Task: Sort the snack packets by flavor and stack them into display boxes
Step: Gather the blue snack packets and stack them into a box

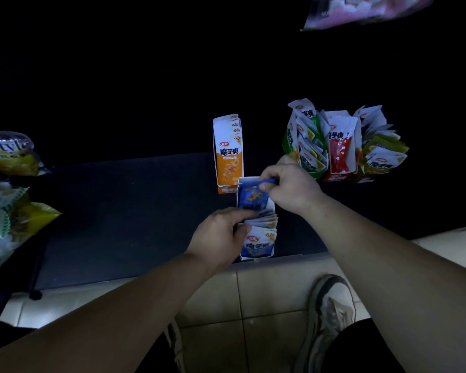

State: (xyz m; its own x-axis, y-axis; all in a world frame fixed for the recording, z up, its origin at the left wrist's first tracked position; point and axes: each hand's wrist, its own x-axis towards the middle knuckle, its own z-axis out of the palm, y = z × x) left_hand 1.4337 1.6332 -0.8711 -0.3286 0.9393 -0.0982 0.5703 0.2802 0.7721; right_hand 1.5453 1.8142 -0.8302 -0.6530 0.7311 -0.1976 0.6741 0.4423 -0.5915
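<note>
Blue packet (253, 197) between hands (over box (257, 254))

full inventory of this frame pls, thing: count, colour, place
blue display box: one, white and blue, near shelf edge, blue packets filed inside
blue packet: one, held over that box's far end
orange display box: one, white and orange, upright behind the blue box
green, red and yellow boxes: three, right rear, packets sticking out
large snack bags: several, yellow and green, far left
pink bag: one, top right
shoes: two, pale, on tiled floor
left hand: on the filed packets
right hand: fingers pinching the blue packet
</note>
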